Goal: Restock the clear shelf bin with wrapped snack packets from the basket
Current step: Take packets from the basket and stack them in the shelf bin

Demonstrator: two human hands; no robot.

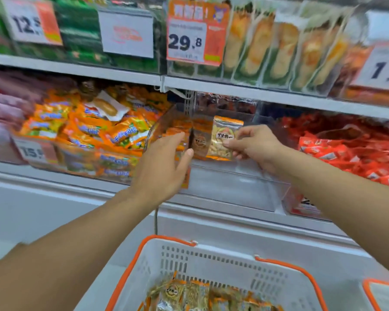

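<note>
Both hands reach up to the middle shelf: the right hand (255,145) pinches a clear, orange-trimmed snack packet (223,138) by its right edge, holding it upright inside the clear shelf bin (238,178), near the bin's left wall. The left hand (164,163), fingers straight and spread, holds nothing and rests against that left wall from outside, its thumb at the bin's front left corner. Below, a white basket (213,263) with orange handles holds more packets (184,295) of the same kind. Left of the bin, orange wrapped snacks (94,131) fill a neighbouring bin; to the right lie red packets (350,153). A price tag (194,34) reading 29.8 hangs from the upper shelf edge.
</note>
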